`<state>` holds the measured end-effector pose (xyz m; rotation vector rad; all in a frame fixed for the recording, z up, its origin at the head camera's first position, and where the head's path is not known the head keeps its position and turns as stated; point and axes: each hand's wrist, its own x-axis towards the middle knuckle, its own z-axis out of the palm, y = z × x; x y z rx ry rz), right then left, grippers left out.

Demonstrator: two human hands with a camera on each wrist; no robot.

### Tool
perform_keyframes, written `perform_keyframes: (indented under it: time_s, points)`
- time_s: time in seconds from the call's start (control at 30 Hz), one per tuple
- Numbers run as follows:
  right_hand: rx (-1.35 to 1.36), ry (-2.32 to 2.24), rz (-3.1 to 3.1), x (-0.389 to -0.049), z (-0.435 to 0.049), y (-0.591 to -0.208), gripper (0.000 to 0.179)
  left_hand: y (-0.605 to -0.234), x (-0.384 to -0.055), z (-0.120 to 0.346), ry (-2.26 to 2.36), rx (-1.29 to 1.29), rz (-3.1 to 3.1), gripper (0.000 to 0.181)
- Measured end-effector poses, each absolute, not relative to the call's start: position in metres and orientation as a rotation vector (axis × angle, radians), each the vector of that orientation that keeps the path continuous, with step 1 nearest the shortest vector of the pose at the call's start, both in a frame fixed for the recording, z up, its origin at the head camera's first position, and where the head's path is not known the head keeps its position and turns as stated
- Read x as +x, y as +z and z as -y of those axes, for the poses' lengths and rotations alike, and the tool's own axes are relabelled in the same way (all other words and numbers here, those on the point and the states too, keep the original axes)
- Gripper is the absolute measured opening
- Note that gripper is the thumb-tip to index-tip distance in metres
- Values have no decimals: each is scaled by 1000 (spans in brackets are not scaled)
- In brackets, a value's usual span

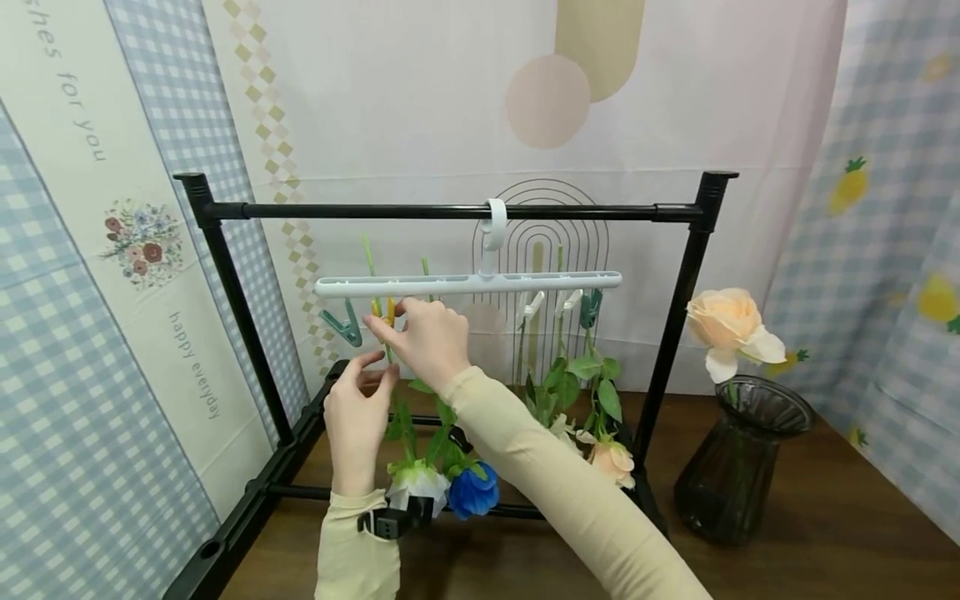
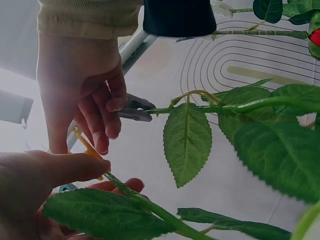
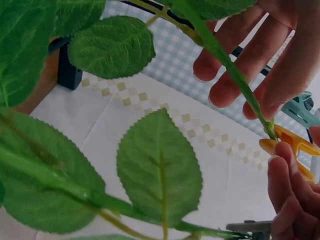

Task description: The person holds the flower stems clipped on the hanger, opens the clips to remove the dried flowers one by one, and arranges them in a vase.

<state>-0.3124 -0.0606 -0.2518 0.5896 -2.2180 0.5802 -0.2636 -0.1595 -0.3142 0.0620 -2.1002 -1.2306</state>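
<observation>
My left hand (image 1: 358, 417) pinches a green flower stem (image 3: 235, 80) between thumb and fingers, just below a yellow clip (image 3: 295, 142). With thumb and fingers, my right hand (image 1: 431, 337) pinches that clip from above, under the left half of a pale hanger bar (image 1: 405, 286). The stem's end lies at the clip's jaws. Leaves (image 2: 107, 212) grow along the stem below the left hand. A white flower (image 1: 418, 483) and a blue flower (image 1: 472, 490) hang head down beneath the hands. Left of them, a green clip (image 1: 345, 325) dangles from the bar with nothing in it.
The hanger hooks over a black rack's top rail (image 1: 360, 212). White clips (image 1: 531, 307) and another green clip (image 1: 591, 308) on its right half hold stems, with a peach flower (image 1: 612, 461) hanging low. A dark glass vase (image 1: 731, 467) with a peach rose (image 1: 726, 321) stands right.
</observation>
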Motion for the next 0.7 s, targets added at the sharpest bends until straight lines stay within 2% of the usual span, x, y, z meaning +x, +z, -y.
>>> perform_keyframes:
  time_s: [0.27, 0.7]
  points:
    - [610, 646, 2146, -319, 64, -258, 33, -316, -269, 160, -1235, 55, 2101, 21]
    - [666, 747, 2131, -321, 65, -258, 39, -327, -281, 172, -1224, 126, 2137, 22]
